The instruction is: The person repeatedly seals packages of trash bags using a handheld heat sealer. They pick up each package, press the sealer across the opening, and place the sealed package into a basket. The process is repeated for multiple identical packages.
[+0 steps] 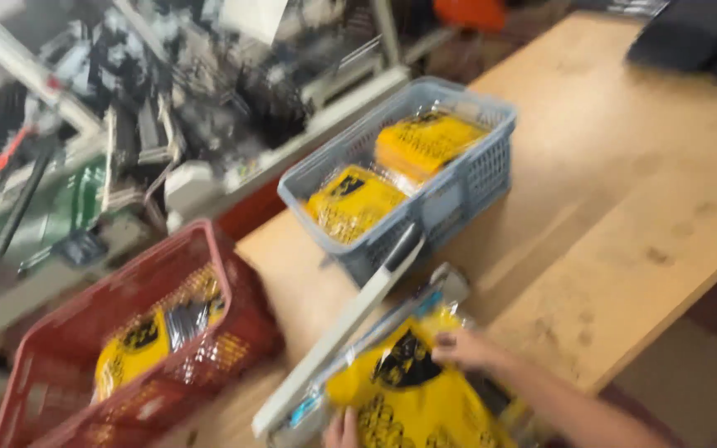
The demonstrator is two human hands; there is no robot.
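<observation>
A yellow plastic bag with a black print (412, 398) lies on a flat sealing device at the near edge of the wooden table (624, 207). My right hand (470, 348) rests on the bag's upper right part, fingers pressing down. Only the fingertips of my left hand (342, 430) show at the bottom edge, touching the bag's lower left. The device's long white arm (342, 332) is raised at a slant left of the bag. The picture is motion-blurred.
A grey-blue plastic basket (458, 187) behind the device holds two yellow bags. A red basket (201, 332) at the left holds another yellow bag. Cluttered machinery fills the upper left. Dark objects (699, 37) lie at the table's far right.
</observation>
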